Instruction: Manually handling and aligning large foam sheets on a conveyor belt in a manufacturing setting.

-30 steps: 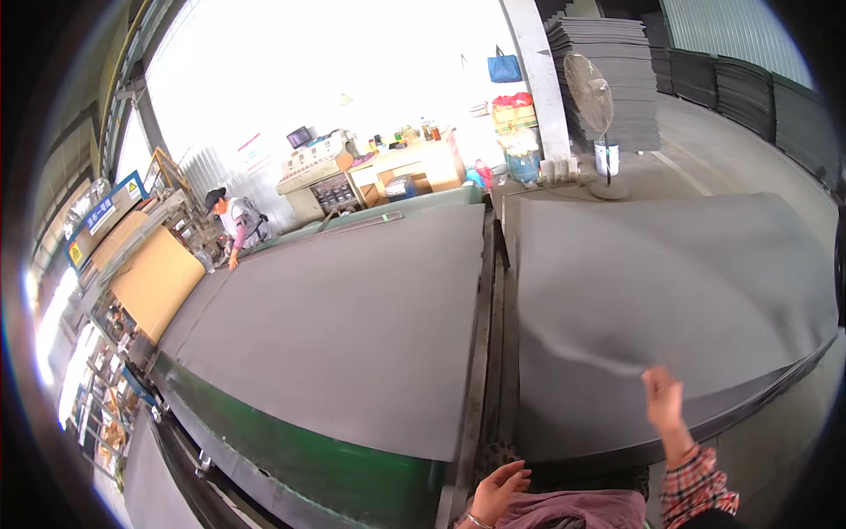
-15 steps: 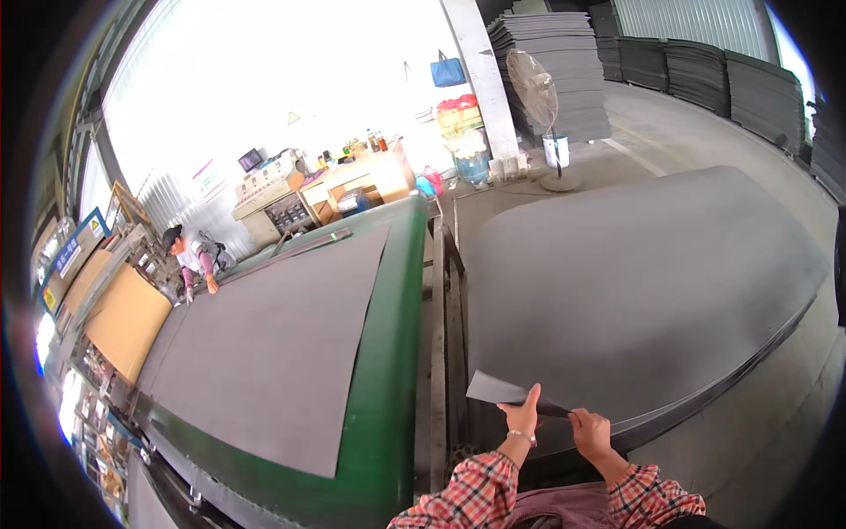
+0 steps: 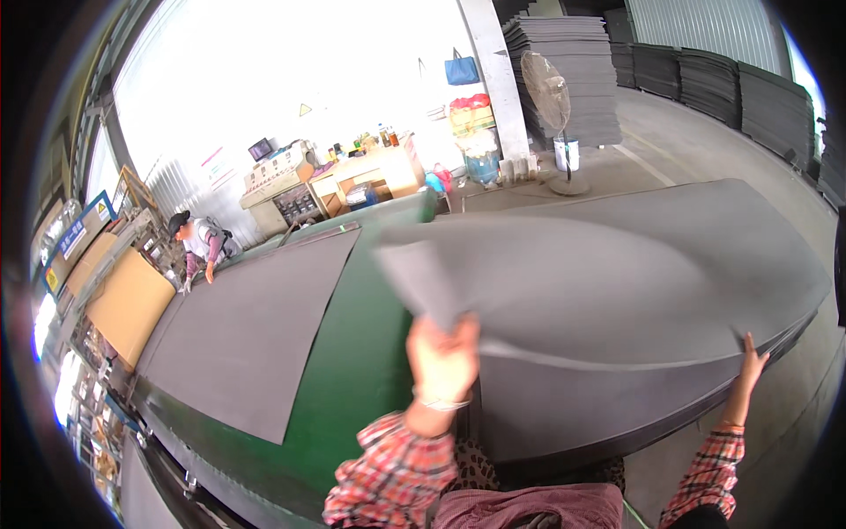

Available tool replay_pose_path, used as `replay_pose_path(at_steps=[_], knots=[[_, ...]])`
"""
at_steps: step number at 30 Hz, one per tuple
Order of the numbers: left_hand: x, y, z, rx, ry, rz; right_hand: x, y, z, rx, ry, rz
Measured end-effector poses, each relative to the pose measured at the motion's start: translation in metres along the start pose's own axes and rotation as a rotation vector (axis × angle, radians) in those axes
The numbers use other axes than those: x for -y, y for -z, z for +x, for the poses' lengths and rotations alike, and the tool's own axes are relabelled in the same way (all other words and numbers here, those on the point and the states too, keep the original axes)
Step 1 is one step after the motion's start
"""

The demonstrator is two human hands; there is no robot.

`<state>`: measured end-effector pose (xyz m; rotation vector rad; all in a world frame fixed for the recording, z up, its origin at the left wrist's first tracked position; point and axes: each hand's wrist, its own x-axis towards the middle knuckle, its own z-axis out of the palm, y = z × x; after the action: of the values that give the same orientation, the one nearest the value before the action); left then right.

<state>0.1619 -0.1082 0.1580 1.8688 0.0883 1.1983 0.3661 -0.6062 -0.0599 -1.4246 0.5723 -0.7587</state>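
A large, thin grey foam-like sheet (image 3: 564, 273) is lifted along its near side and bows above a stack of similar sheets (image 3: 564, 406). My left hand (image 3: 443, 357), smeared by motion, is closed on its near left corner, which stands up in a fold. Far to the right, my right hand (image 3: 750, 360) grips the near edge, fingers partly hidden by the sheet. To the left, another grey sheet (image 3: 247, 326) lies flat on a green conveyor belt (image 3: 352, 353), apart from my hands.
A co-worker (image 3: 203, 247) leans over the belt's far left end beside a tan roll (image 3: 132, 304). Behind stand a desk (image 3: 379, 172), a control console (image 3: 278, 181), a standing fan (image 3: 546, 93) and a tall stack of grey sheets (image 3: 573, 79).
My hands have spread wide apart from close together at a small grey flap. The top sheet's near side has risen off the stack. The belt's sheet lies farther from the belt's right end.
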Motion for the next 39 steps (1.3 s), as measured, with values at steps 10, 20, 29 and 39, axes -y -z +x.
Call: replay_pose_path(at_steps=[10, 20, 29, 39], knots=[[0.1, 0.376, -0.137, -0.797, 0.646, -0.187, 0.05, 0.005, -0.218, 0.664, -0.667, 0.652], [0.093, 0.129, -0.219, -0.446, 1.121, -0.802, 0.05, -0.068, -0.428, 1.374, -1.139, 0.571], [0.175, 0.176, -0.201, -0.624, 1.147, -0.543, -0.034, -0.114, -0.379, 0.845, -1.259, 0.654], [0.204, 0.25, -0.189, -0.76, 1.133, -0.342, -0.031, -0.099, -0.328, 0.948, -0.917, 0.343]])
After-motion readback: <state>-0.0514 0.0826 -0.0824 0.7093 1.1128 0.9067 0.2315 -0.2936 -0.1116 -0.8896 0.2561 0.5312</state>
